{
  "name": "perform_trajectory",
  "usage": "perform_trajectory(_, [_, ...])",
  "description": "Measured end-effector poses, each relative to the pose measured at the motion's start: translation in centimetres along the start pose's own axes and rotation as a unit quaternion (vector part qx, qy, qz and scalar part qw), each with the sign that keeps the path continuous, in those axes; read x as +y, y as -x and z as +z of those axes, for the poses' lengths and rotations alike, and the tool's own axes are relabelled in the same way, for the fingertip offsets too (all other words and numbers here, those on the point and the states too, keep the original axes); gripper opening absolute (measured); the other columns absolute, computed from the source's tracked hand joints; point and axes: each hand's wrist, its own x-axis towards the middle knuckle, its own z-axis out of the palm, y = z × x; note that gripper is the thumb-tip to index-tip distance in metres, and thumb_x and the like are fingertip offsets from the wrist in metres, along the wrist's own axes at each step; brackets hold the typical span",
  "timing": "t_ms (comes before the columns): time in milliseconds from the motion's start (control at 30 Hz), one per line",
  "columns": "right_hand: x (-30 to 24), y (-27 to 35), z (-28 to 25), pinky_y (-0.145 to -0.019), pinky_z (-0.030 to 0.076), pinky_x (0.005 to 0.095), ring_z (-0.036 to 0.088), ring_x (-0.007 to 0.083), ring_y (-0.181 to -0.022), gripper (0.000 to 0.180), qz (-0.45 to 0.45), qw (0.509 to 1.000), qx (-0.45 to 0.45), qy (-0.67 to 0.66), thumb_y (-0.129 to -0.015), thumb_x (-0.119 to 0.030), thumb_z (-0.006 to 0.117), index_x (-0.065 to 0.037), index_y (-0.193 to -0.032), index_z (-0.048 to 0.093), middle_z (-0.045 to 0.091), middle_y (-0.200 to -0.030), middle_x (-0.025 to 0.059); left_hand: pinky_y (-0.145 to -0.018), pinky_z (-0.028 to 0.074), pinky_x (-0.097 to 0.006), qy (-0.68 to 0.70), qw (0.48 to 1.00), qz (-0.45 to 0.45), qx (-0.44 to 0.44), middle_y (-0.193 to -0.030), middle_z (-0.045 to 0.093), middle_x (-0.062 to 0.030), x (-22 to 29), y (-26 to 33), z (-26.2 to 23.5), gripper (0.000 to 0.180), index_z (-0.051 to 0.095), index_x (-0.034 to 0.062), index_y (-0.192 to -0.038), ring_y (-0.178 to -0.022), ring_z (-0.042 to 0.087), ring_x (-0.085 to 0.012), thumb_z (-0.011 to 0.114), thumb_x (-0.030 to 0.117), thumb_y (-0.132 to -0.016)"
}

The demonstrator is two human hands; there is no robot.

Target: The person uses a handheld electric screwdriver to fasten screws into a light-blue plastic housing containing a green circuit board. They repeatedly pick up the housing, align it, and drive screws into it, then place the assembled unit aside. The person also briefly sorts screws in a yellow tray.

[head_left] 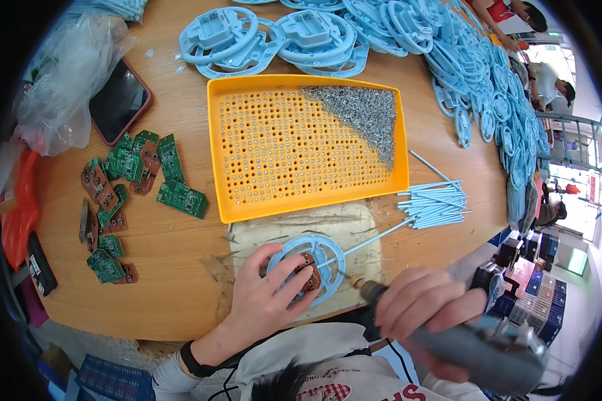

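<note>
My left hand (266, 287) holds a round light-blue plastic housing (335, 252) down on a pale pad (247, 235). Its fingers lie over a brown circuit board (310, 266) set inside the ring and hide part of it. A thin blue stick (374, 238) reaches from the housing toward the upper right. In my right hand (425, 311) is a dark electric screwdriver (478, 354), blurred by motion. Its tip (358, 282) points left at the housing's right side, apart from it as far as I can see.
Beyond the pad sits a yellow tray (214, 157) with a perforated plate and a heap of screws (368, 113). Blue sticks (438, 204) lie at its right, circuit boards (182, 198) and a phone (119, 100) at its left. Blue housings (318, 37) pile up at the back and right.
</note>
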Motion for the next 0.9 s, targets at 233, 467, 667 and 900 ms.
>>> perform_trajectory(233, [1.6, 2.4, 1.9, -0.044, 0.052, 0.0321, 0.058, 0.0209, -0.046, 0.06, 0.002, 1.0, -0.009, 0.012, -0.08, -0.057, 0.065, -0.003, -0.093, 0.041, 0.057, -0.058, 0.0088, -0.073, 0.047, -0.037, 0.011, 1.0, 0.003, 0.004, -0.107, 0.056, -0.0014, -0.1, -0.2, 0.1, 0.037, 0.065, 0.0102, -0.097, -0.105, 0.049, -0.0336, 0.079, 0.016, -0.064])
perform_trajectory(467, [2.0, 2.2, 2.2, -0.043, 0.051, 0.0324, 0.058, 0.0218, -0.046, 0.06, -0.006, 1.0, -0.013, 0.015, -0.08, -0.056, 0.065, -0.002, -0.093, 0.042, 0.058, -0.06, 0.01, -0.072, 0.046, -0.037, 0.029, 1.0, -0.004, 0.004, -0.108, 0.057, -0.0008, -0.1, -0.1, 0.3, 0.04, 0.065, 0.0132, -0.098, -0.107, 0.047, -0.0336, 0.081, 0.016, -0.061])
perform_trajectory(667, [2.3, 2.4, 2.4, -0.044, 0.051, 0.0319, 0.058, 0.0221, -0.046, 0.06, -0.011, 0.998, -0.049, 0.044, -0.081, -0.055, 0.065, -0.001, -0.093, 0.043, 0.059, -0.061, 0.0098, -0.071, 0.045, -0.036, 0.025, 1.0, -0.008, 0.002, -0.109, 0.057, -0.0002, -0.4, 0.2, 0.5, 0.041, 0.064, 0.0148, -0.099, -0.108, 0.046, -0.0336, 0.081, 0.018, -0.062])
perform_trajectory(900, [2.4, 1.7, 1.8, -0.045, 0.051, 0.0318, 0.059, 0.0224, -0.047, 0.059, 0.001, 0.993, -0.107, 0.045, -0.081, -0.056, 0.065, -0.002, -0.093, 0.044, 0.059, -0.062, 0.01, -0.074, 0.045, -0.037, 0.037, 0.999, -0.013, -0.013, -0.11, 0.056, 0.0007, -0.3, 0.0, 0.1, 0.039, 0.064, 0.015, -0.099, -0.107, 0.046, -0.0322, 0.081, 0.02, -0.064])
